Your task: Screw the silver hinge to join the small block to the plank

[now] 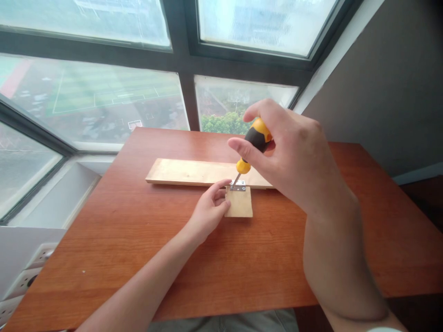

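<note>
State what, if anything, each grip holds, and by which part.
Right grip: the screwdriver, by its yellow-and-black handle. Left grip: the small wooden board, by its left edge.

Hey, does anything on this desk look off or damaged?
Nothing looks damaged around the hinge. The one oddity: a tiny pale speck on the table, toward its left edge, contrasting with reddish wood; too small to identify.

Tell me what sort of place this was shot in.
Probably an upper-floor room, perhaps a home, dorm or office; I can't tell which. A reddish-brown table stands by dark-framed windows looking down on a sports field, with power sockets at far left.
</note>
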Demonstrator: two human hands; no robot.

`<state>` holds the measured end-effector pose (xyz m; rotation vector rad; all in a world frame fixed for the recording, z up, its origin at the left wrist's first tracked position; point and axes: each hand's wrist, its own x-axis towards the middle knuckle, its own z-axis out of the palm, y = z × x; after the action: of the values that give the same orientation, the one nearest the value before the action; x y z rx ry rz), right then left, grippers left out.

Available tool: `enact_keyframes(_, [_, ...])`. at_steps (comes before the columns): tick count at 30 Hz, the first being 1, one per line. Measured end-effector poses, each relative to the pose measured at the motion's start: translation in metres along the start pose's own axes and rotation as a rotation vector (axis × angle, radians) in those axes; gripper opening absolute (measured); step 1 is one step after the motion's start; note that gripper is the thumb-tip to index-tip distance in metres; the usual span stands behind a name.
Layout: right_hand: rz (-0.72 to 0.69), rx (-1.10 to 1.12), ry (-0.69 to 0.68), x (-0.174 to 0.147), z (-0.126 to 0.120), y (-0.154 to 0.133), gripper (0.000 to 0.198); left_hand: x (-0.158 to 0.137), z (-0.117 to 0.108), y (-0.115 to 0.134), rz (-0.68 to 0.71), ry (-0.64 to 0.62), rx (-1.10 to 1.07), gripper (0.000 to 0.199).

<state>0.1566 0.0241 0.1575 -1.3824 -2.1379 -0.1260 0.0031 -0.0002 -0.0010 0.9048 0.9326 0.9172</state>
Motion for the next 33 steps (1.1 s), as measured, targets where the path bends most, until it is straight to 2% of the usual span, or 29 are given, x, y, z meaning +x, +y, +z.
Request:
enact_keyframes(3, [-0.021, 0.078, -0.031, -0.002, -0.004, -0.003, 0.026, 0.001, -0.002, -0.002, 0.007, -0.030, -0.002, 0.055])
enact_keyframes(6, [-0.099, 0.169, -0.089, -0.005, -0.010, -0.005, 0.041, 0.002, -0.003, -0.002, 0.026, -0.055, -0.006, 0.051])
enact_keyframes(8, [-0.113, 0.176, -0.089, -0.005, -0.010, -0.005, 0.040, 0.002, -0.003, -0.002, 0.027, -0.049, -0.001, 0.051])
enact_keyframes(11, [-0.079, 0.076, -0.050, -0.003, -0.004, -0.003, 0.031, 0.001, -0.002, -0.001, 0.013, -0.034, 0.014, 0.049])
enact_keyframes(14, [-0.017, -0.012, -0.017, -0.001, 0.001, -0.001, 0.034, 0.001, -0.002, 0.000, 0.004, -0.032, 0.018, 0.049])
enact_keyframes(16, [0.000, 0.018, -0.030, -0.002, -0.001, -0.001, 0.036, 0.001, -0.003, -0.001, 0.002, -0.036, 0.020, 0.049])
enact_keyframes(21, [-0.100, 0.172, -0.118, -0.006, -0.011, -0.004, 0.050, 0.002, -0.004, -0.002, 0.023, -0.053, 0.034, 0.048])
enact_keyframes(24, [-0.089, 0.119, -0.090, -0.005, -0.009, -0.004, 0.042, 0.001, -0.002, -0.001, 0.013, -0.034, 0.023, 0.049])
enact_keyframes(28, [-0.009, -0.002, -0.053, -0.001, -0.001, 0.000, 0.034, 0.000, -0.001, 0.001, 0.001, -0.013, 0.019, 0.051])
enact_keyframes(30, [0.009, 0.007, -0.047, -0.001, -0.001, 0.001, 0.035, -0.001, -0.001, 0.001, -0.001, -0.008, 0.015, 0.052])
enact_keyframes(33, [-0.039, 0.109, -0.070, -0.003, -0.007, 0.001, 0.038, -0.001, 0.000, 0.002, -0.005, 0.001, 0.002, 0.052])
